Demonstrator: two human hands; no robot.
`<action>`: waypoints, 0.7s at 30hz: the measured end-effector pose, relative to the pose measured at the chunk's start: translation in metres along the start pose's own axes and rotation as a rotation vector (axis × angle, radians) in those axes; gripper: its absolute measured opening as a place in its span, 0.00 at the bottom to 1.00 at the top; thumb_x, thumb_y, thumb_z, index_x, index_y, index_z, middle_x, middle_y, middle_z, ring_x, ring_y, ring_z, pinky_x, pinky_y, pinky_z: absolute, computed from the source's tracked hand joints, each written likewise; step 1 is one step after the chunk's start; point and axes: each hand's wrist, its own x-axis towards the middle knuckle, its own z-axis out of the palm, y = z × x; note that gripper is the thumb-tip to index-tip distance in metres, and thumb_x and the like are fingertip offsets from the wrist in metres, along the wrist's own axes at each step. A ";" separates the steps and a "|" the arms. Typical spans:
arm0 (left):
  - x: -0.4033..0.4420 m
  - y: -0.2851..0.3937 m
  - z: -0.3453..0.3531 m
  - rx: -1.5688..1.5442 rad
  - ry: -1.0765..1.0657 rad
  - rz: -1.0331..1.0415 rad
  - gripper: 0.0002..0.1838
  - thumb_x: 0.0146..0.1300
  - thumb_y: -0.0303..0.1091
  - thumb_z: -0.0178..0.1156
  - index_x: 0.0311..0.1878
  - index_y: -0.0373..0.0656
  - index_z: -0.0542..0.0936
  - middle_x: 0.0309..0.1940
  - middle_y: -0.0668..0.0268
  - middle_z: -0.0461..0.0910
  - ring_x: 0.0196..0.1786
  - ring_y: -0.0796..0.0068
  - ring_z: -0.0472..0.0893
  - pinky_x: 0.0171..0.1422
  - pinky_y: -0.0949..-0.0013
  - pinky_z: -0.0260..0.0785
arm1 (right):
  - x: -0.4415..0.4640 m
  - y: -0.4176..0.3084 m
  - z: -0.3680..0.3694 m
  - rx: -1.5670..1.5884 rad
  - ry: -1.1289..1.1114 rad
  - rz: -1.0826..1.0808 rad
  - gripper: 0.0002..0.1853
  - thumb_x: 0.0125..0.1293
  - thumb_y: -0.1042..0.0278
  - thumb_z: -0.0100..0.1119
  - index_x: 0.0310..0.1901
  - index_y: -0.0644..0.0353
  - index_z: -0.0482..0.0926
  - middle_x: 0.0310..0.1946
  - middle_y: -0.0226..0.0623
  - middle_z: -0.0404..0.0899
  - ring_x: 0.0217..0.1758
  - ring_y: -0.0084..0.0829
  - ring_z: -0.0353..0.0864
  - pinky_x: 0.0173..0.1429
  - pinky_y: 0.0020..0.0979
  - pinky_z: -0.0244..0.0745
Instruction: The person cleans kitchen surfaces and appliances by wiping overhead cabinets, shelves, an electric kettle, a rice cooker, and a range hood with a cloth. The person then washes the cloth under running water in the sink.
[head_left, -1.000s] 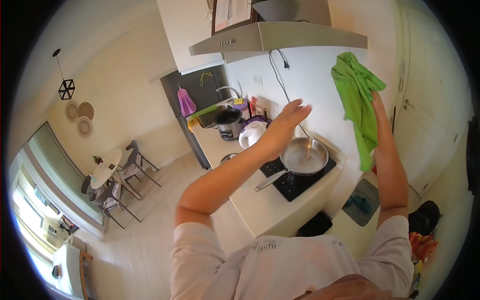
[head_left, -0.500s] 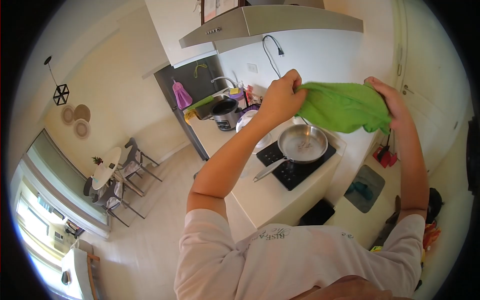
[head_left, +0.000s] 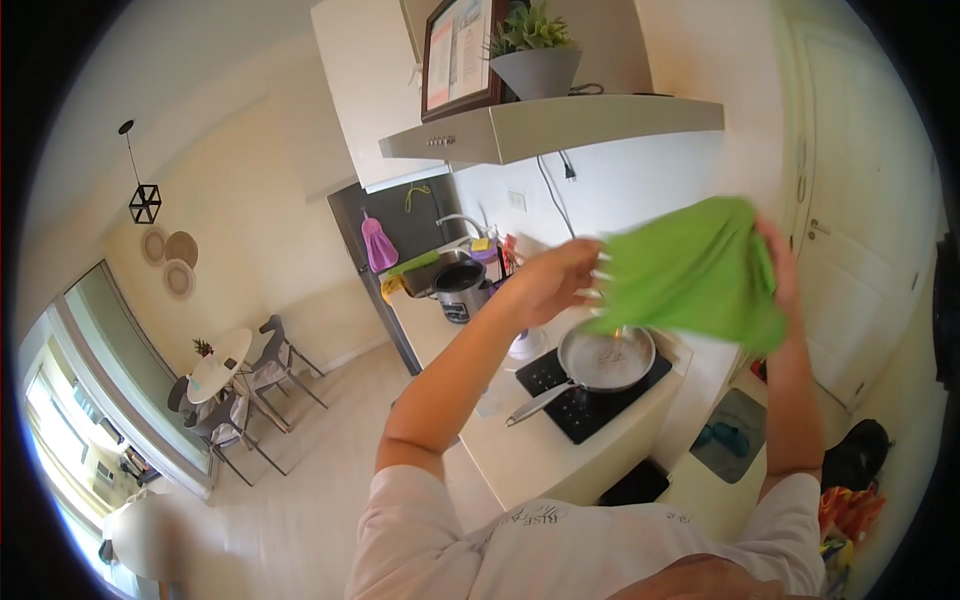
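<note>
A green cloth [head_left: 690, 270] is stretched between my hands above the stove, its edges smeared by motion. My left hand [head_left: 568, 275] is at the cloth's left edge, fingers blurred but seemingly gripping it. My right hand [head_left: 782, 268] grips the far right side, its fingers partly hidden behind the fabric. Below the cloth, a stainless frying pan [head_left: 606, 365] sits on a black cooktop [head_left: 575, 420], its handle pointing towards the lower left. Under the cloth, the pan's back rim is partly covered.
A steel range hood [head_left: 590, 130] juts out overhead, bearing a potted plant [head_left: 535, 70] and a picture frame [head_left: 460, 60]. Left along the counter stand a rice cooker [head_left: 460, 290] and a sink with a faucet [head_left: 462, 220]. A white door [head_left: 865, 250] is at right.
The view has tilted up, showing the plant and frame above the hood. The cloth has swung and spread into a squarer shape between my hands.
</note>
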 end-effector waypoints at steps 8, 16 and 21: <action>-0.038 -0.007 -0.012 0.182 0.239 0.119 0.24 0.64 0.44 0.53 0.60 0.45 0.64 0.56 0.59 0.71 0.54 0.64 0.74 0.60 0.59 0.65 | 0.143 -0.056 0.102 -0.781 -0.082 -0.311 0.19 0.67 0.52 0.50 0.53 0.54 0.73 0.43 0.32 0.78 0.46 0.27 0.77 0.51 0.27 0.72; -0.071 -0.031 -0.031 0.128 0.282 0.174 0.28 0.65 0.46 0.53 0.64 0.47 0.59 0.58 0.58 0.70 0.55 0.63 0.74 0.59 0.58 0.65 | 0.221 -0.048 0.132 -1.698 -0.286 0.219 0.27 0.63 0.48 0.52 0.56 0.58 0.75 0.53 0.37 0.76 0.54 0.28 0.73 0.59 0.29 0.65; -0.084 -0.044 -0.043 0.034 0.346 0.180 0.29 0.64 0.45 0.54 0.64 0.46 0.58 0.57 0.58 0.71 0.54 0.63 0.75 0.58 0.59 0.66 | 0.237 -0.052 0.118 -1.637 -0.242 0.267 0.24 0.60 0.47 0.55 0.47 0.59 0.80 0.42 0.35 0.80 0.42 0.28 0.77 0.47 0.31 0.72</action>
